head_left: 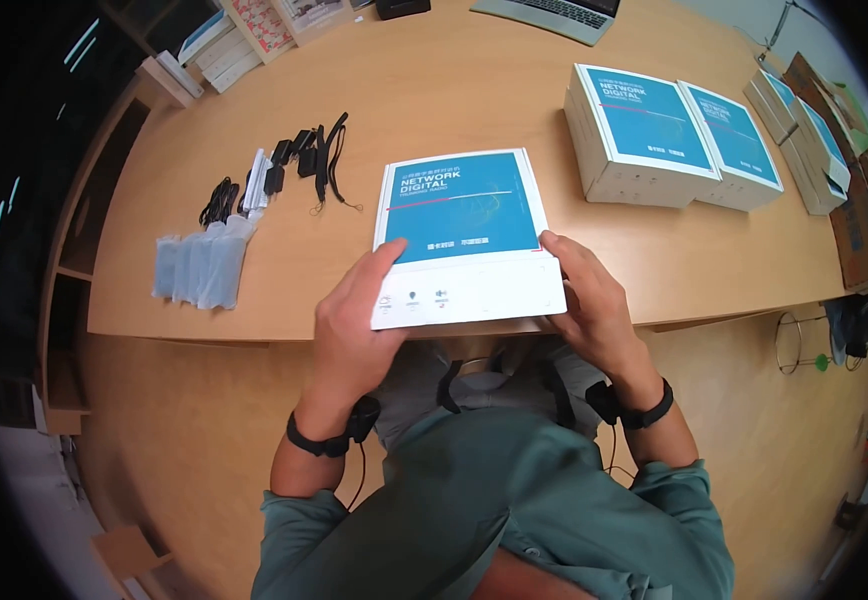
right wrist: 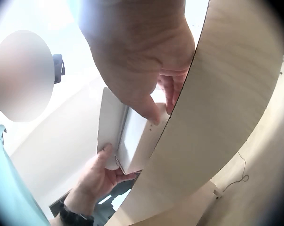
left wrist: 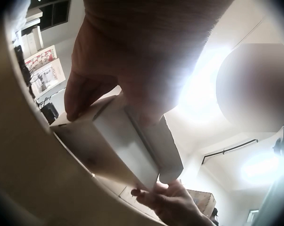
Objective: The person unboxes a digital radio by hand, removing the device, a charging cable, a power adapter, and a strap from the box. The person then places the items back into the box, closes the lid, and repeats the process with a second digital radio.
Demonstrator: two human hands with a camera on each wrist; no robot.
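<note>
A white cardboard box (head_left: 464,215) with a blue "NETWORK DIGITAL" top is at the table's front edge, between both hands. Its near side carries small printed icons. My left hand (head_left: 354,310) grips the near left corner, thumb on the top. At the near right corner, my right hand (head_left: 599,305) holds the box with the thumb along its upper edge. In the left wrist view a flap (left wrist: 168,150) stands out from the box's near side. The right wrist view shows that flap (right wrist: 110,125) too, with the left thumb against it.
Two similar boxes (head_left: 644,125) stand at the right, with more boxes (head_left: 799,140) beyond. On the left lie bagged items (head_left: 199,268), black cables (head_left: 220,203), and black adapters and straps (head_left: 326,165). A laptop (head_left: 554,15) sits at the back.
</note>
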